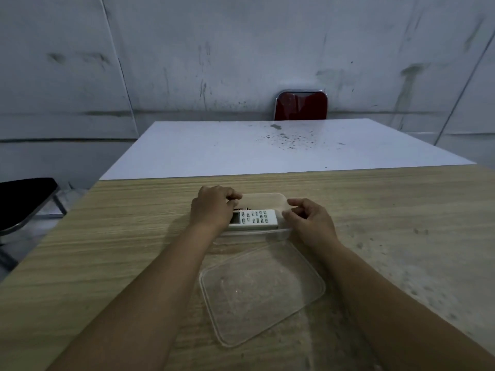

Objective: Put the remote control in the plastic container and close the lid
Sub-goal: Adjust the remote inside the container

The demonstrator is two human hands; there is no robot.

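The likeliest slip from here is the white remote control (254,220) failing to lie flat: it rests lengthwise along the near side of the clear plastic container (278,200), and if one end rides up on the wall, the lid (261,291) would probably not seat. The left hand (213,207) covers the remote's display end with fingers curled down over it, though whether they pinch it or merely rest there I cannot tell. The right hand (310,223) sits at the container's right end, thumb and fingers loosely apart around the rim (steadying it, by the look of things). A light tub like this could skid on the wooden table (120,236) if pushed from one side only. The remote is a slim white bar with a small grey screen and rows of pale buttons. The lid lies flat on the table just nearer the person, apart from the tub, not yet fitted.
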